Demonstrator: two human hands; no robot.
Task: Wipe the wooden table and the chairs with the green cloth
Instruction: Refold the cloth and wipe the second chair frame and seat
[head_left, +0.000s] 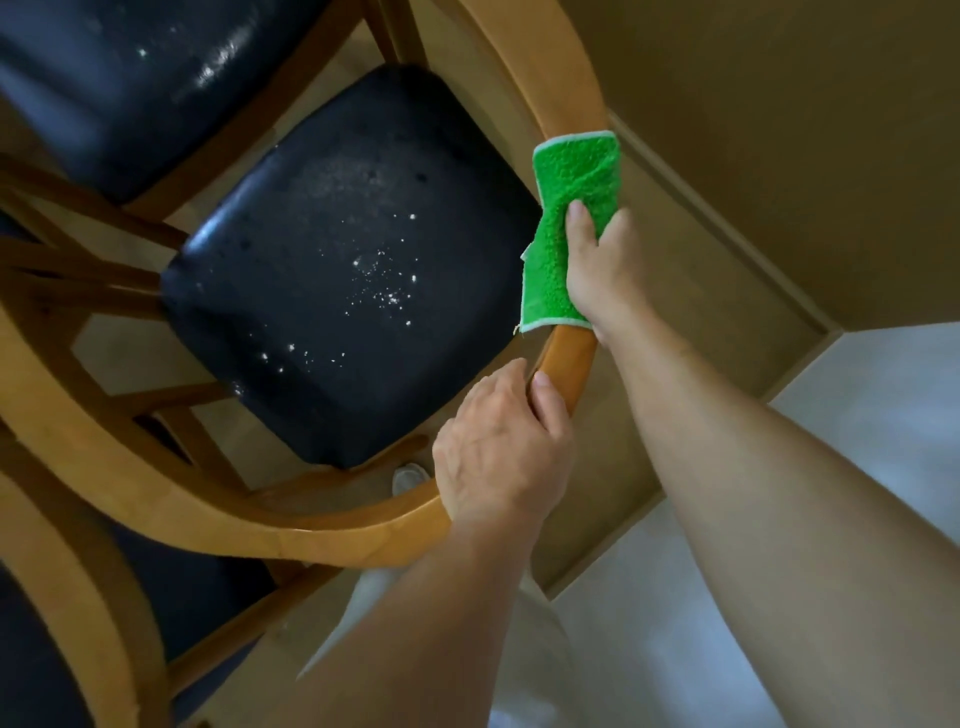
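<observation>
Hands: right (597, 270) presses cloth (569, 223) around far rail (566, 104), left (498, 452) grips near rail; risk judged: cloth may slip off the curve, and seat (343, 260) specks stay unwiped.

Bright green cloth (574, 208) (white-edged), honey-brown chair frame (569, 364), white-speckled black seat (337, 270).

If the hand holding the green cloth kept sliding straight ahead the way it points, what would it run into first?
Probably nothing but more of the same wood. The right hand presses the green cloth around the chair's curved top rail, which runs on bare toward the picture's top edge. The way looks free, though depth is unclear.
</observation>
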